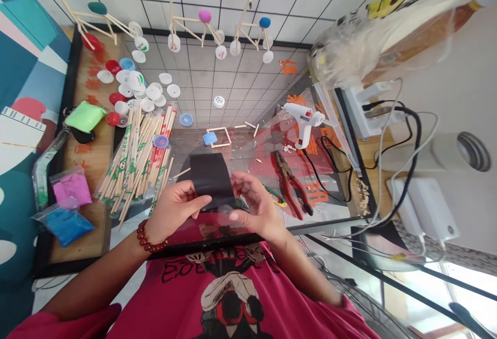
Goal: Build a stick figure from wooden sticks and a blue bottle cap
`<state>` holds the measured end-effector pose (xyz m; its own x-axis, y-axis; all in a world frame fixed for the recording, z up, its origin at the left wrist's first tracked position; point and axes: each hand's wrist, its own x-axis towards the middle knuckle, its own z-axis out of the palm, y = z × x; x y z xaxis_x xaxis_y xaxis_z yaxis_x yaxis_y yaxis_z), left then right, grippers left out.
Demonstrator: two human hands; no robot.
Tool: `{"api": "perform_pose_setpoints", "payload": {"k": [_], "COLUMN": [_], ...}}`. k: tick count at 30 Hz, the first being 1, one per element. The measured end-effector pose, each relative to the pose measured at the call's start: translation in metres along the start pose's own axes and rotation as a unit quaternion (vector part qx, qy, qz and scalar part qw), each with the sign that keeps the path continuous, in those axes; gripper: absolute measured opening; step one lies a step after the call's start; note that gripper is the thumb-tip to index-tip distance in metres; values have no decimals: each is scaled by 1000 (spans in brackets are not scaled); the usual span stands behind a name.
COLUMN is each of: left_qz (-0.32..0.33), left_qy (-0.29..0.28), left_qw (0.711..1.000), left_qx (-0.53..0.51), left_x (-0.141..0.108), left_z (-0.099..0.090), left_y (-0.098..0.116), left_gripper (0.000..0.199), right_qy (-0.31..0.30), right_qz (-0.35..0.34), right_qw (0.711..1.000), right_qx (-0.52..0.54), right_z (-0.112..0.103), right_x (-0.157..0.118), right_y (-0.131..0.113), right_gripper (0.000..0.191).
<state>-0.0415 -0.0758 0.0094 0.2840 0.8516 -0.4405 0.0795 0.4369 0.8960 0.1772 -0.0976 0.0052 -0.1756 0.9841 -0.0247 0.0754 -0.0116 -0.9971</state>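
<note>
A flat black rectangular sheet (212, 174) is held up over the glass table, its lower left corner pinched between the thumb and fingers of my left hand (173, 209). My right hand (257, 207) is beside the sheet's right edge with fingers apart and curved; a small part of it blurs, and it does not appear to grip the sheet. Just beyond the sheet lies a small square frame of sticks (230, 137) with a blue lump (210, 138) at its left side. Short loose sticks (250, 124) lie near it.
Packs of wooden chopsticks (134, 160) and bottle caps (135, 81) lie left, beside bagged coloured clay (72, 189). Stick figures on caps (248, 28) stand along the back. A white glue gun (305, 121) and red-handled pliers (291, 183) lie right, near cables (417, 137).
</note>
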Motion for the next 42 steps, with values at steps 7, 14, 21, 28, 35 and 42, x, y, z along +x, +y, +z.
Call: {"api": "perform_pose_setpoints", "payload": {"k": [7, 14, 21, 28, 35, 42], "left_qz": [-13, -21, -44, -46, -27, -43], "left_qy": [4, 6, -22, -24, -42, 2], "left_qw": [999, 1000, 997, 998, 997, 998], "left_qx": [-40, -13, -57, -26, -51, -43], "left_x": [2, 2, 3, 2, 1, 3], "left_z": [-6, -1, 0, 0, 7, 7], "left_y": [-6, 3, 0, 4, 4, 2], "left_gripper": [26, 26, 28, 27, 36, 28], "right_qy": [-18, 19, -64, -32, -14, 17], "right_qz": [-134, -112, -166, -146, -107, -46], "right_qw": [975, 979, 959, 961, 963, 992], "right_qx": [-176, -169, -220, -231, -248, -113], "right_z": [5, 11, 3, 5, 9, 11], "right_x": [1, 5, 7, 5, 8, 4], "right_y": [0, 4, 0, 4, 4, 9], "right_gripper": [20, 9, 29, 17, 13, 34]}}
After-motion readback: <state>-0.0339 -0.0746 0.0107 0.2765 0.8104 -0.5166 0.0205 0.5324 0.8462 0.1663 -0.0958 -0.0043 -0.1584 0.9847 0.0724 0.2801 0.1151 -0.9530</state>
